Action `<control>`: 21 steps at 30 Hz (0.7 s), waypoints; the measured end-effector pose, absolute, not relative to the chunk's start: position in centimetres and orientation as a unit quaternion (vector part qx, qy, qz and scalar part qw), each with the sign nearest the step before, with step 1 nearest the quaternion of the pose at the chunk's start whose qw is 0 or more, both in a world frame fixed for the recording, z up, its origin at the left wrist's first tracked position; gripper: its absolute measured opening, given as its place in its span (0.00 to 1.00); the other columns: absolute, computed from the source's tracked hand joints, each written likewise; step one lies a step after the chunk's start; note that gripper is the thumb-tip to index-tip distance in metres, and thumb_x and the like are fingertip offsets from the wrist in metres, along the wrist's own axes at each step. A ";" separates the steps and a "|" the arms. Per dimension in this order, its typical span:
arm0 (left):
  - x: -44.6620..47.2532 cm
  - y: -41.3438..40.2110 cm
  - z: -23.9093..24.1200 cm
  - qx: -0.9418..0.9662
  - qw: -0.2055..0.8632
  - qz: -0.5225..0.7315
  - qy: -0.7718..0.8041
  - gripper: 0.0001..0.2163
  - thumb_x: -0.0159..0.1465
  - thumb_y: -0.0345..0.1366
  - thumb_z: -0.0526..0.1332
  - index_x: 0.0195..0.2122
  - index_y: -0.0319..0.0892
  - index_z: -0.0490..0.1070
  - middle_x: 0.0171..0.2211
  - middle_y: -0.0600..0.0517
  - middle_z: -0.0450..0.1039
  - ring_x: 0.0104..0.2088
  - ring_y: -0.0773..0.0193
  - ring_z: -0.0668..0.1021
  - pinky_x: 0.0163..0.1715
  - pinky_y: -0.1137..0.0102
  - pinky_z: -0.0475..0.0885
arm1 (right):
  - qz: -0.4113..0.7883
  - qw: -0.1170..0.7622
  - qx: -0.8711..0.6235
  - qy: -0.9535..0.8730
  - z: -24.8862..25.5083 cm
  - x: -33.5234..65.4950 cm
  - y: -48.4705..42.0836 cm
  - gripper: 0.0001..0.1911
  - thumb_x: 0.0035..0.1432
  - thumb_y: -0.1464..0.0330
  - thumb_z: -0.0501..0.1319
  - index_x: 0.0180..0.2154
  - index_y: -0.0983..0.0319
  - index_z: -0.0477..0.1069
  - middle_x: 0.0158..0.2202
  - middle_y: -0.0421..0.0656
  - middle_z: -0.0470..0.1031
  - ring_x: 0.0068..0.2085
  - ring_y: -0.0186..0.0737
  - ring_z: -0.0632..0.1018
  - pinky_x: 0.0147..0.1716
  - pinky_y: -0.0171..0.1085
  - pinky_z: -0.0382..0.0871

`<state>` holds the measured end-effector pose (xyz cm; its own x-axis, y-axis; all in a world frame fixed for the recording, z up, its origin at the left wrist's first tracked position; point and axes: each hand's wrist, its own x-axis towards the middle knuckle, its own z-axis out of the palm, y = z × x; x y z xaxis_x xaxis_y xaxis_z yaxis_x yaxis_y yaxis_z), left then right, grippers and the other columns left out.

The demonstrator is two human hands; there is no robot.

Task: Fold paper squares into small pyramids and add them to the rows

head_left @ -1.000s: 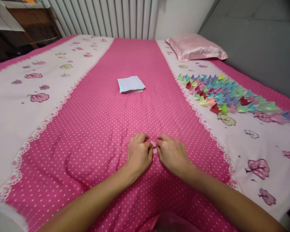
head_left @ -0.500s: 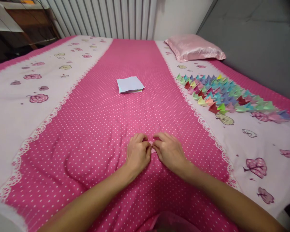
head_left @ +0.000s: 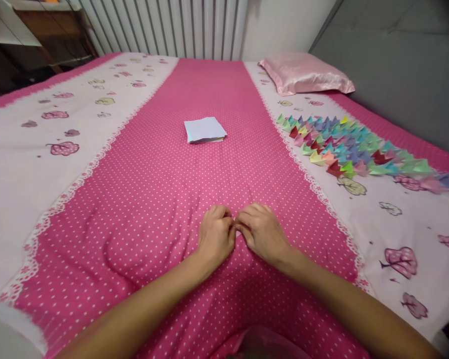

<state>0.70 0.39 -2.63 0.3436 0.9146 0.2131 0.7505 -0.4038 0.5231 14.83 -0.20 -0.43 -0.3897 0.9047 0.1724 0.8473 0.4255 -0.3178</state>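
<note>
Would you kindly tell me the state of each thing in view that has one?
Left hand: pinching the pink paper
Right hand: pinching it too, fingers bent
Pink paper: mostly hidden, folds unclear
Paper stack: lying flat, edges slightly uneven
Folded paper pieces: set in close rows
Bedspread: spread out, wrinkled near the hands
Pillow: lying on the bedspread

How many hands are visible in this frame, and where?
2: the left hand just below the picture's centre, and the right hand close beside it, both at a mostly covered pink paper. Neither hand is wholly hidden; no others show.
</note>
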 end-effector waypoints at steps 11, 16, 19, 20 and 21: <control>0.3 0.0 -0.8 0.843 0.039 0.140 0.517 0.08 0.59 0.28 0.56 0.28 0.35 0.74 0.36 0.43 0.71 0.38 0.55 0.71 0.37 0.62 0.67 | 0.079 0.156 -0.548 -0.818 0.2 14.5 -0.7 0.09 0.58 0.74 0.57 0.28 0.63 0.71 0.30 0.43 0.74 0.34 0.40 0.68 0.37 0.38 0.58; 0.5 0.0 -0.6 0.848 0.022 0.100 0.520 0.08 0.60 0.27 0.56 0.28 0.37 0.74 0.35 0.45 0.71 0.37 0.56 0.70 0.37 0.62 0.66 | 0.074 0.159 -0.553 -0.814 0.1 14.3 -0.7 0.08 0.58 0.75 0.57 0.28 0.63 0.72 0.31 0.43 0.73 0.34 0.40 0.69 0.36 0.38 0.59; 0.6 0.0 -0.8 0.857 0.020 0.091 0.507 0.08 0.60 0.24 0.55 0.29 0.35 0.73 0.33 0.45 0.70 0.36 0.56 0.70 0.36 0.63 0.65 | 0.077 0.169 -0.551 -0.813 -0.1 14.3 -0.7 0.08 0.58 0.75 0.57 0.30 0.63 0.73 0.34 0.44 0.74 0.36 0.40 0.71 0.38 0.39 0.60; 0.7 0.0 -0.9 0.859 0.020 0.089 0.504 0.08 0.60 0.23 0.54 0.29 0.34 0.73 0.32 0.45 0.70 0.36 0.57 0.69 0.35 0.63 0.65 | 0.078 0.170 -0.552 -0.812 -0.1 14.3 -0.7 0.08 0.59 0.75 0.56 0.30 0.63 0.73 0.35 0.44 0.74 0.37 0.40 0.71 0.39 0.39 0.61; 0.7 0.0 -1.0 0.860 0.018 0.091 0.501 0.09 0.60 0.23 0.54 0.29 0.34 0.72 0.31 0.45 0.70 0.35 0.57 0.69 0.34 0.64 0.64 | 0.080 0.168 -0.554 -0.811 -0.2 14.3 -0.7 0.08 0.59 0.75 0.56 0.30 0.63 0.73 0.36 0.44 0.74 0.37 0.41 0.71 0.39 0.39 0.61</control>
<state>0.70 0.03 -1.03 0.4812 0.8656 0.1385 0.8590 -0.4972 0.1222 14.33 -0.72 -0.17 -0.3288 0.9263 0.1839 0.8728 0.3725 -0.3153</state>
